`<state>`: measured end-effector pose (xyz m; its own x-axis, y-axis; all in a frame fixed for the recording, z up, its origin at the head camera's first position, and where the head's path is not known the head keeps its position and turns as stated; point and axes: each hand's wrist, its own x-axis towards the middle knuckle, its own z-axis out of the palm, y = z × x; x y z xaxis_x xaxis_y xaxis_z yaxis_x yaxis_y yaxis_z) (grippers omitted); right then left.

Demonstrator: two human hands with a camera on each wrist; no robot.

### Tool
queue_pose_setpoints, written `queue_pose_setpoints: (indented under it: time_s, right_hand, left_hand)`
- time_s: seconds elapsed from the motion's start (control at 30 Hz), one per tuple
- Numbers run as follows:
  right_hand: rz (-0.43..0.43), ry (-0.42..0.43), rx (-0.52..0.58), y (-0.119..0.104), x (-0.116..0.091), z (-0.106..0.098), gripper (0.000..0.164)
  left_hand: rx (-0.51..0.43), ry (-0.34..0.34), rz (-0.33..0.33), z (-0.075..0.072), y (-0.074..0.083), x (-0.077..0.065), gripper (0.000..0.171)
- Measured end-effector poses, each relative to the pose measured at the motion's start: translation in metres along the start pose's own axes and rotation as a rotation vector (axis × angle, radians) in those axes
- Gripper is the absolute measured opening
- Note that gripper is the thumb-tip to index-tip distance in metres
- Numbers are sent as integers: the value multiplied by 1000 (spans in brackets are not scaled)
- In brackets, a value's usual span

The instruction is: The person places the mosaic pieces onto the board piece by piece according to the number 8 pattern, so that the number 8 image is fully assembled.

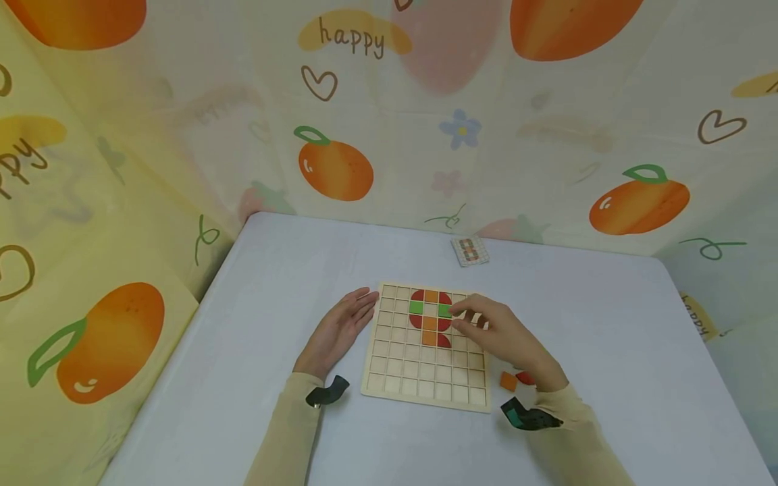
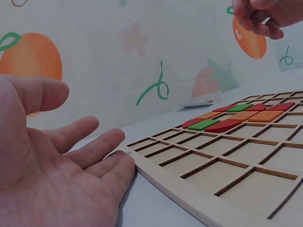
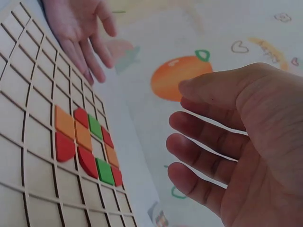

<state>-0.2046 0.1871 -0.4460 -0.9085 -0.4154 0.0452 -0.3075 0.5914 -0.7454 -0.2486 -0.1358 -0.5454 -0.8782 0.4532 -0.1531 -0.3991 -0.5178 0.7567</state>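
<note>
A wooden grid board (image 1: pixel 401 368) lies flat on the table. Toward its far side sit orange square tiles (image 1: pixel 431 295), green square tiles (image 1: pixel 416 308) and rounded red tiles (image 1: pixel 444 341), grouped round a bare cell. My left hand (image 1: pixel 338 332) rests beside the board's left edge, palm turned up and fingers relaxed, fingertips right at the rim. Above the tiles on the right hovers my right hand (image 1: pixel 503 331). Its fingers are loosely bent, and the right wrist view (image 3: pixel 255 142) shows nothing held, with thumb and forefinger close together.
Right of the board, partly behind the right wrist, lie a loose orange tile (image 1: pixel 508 381) and a red tile (image 1: pixel 525 378). A stack of pattern cards (image 1: pixel 470 251) sits near the table's back edge. Printed curtains (image 1: pixel 389 101) hang behind and at the sides.
</note>
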Motion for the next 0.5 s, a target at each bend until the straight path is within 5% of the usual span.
queue_pose_setpoints:
  time_s: [0.5]
  right_hand:
    - [143, 90, -100, 27, -29, -20, 25]
  left_hand:
    - [-1, -6, 5, 0, 0, -1, 54]
